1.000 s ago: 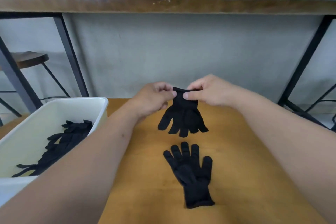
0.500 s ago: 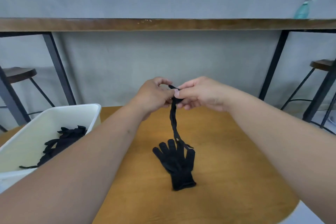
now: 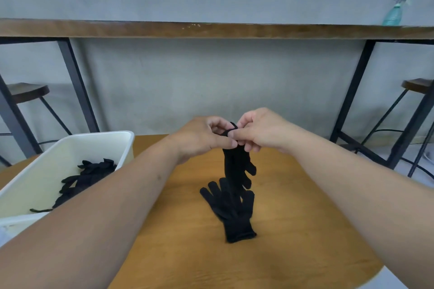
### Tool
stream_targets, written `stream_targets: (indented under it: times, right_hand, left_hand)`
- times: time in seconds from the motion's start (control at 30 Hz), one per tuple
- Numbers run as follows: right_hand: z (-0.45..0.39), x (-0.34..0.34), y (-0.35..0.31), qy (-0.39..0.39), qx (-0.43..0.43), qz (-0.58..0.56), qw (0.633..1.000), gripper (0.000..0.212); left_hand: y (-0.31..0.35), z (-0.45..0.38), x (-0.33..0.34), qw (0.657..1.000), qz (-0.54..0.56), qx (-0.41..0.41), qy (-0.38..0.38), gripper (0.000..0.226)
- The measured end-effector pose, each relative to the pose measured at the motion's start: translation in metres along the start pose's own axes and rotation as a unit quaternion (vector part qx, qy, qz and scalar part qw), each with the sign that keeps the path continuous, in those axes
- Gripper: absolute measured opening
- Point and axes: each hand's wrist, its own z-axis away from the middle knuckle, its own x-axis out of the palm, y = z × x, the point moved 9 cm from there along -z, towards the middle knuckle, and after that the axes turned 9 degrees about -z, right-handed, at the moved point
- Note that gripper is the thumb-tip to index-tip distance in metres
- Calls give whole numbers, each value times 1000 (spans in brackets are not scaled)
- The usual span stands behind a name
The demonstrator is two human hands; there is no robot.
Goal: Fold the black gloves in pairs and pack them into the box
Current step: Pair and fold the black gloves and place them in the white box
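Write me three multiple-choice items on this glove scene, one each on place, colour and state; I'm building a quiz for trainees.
1. Where is the white box?
A. by the left arm
B. by the right arm
C. on the shelf

2. What colour is the spray bottle?
A. red
B. teal
C. black

3. How is the upper glove held?
A. lying flat
B. inside the box
C. hanging from both hands

Answers:
1 A, it sits at the table's left edge.
2 B, teal on the shelf.
3 C, the left hand and right hand pinch its cuff above the flat glove.
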Motion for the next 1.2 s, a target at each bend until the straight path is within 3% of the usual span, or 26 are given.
stream_targets:
  times: [0.13,0.3,0.47,0.67,0.8,0.97,1.07,1.2]
  right_hand:
    - [-1,-5,-5,7,-31,66,997,47]
    - [-6,0,10,-45,-2,70,997,6]
    - [-13,9,26,-69,18,43,997,2]
    - [-25,7,31,-63,40,-13,997,3]
    - [-36,-4,25,11,23,-41,999,4]
    - [-24,-27,0,123,-114,-42,985,12]
    - [0,-9,20,113,-136,11,984,21]
    - [34,54,104,-5,-56,104,993,21]
  left_hand:
    - [-4,-5,-4,1000,-25,6,17,21]
    - [-13,-11,-4,998,-58,1,7,16]
    - [-26,-19,-6,993,-119,-18,11,9]
    - [-31,-34,-10,994,-105,-24,11,7]
    - [-20,-47,-20,993,-96,1,66,4]
    - [10,-29,-37,971,-98,64,208,6]
    - [-16,-5,-1,973,-134,59,176,10]
    - [-84,33,84,970,-234,47,42,15]
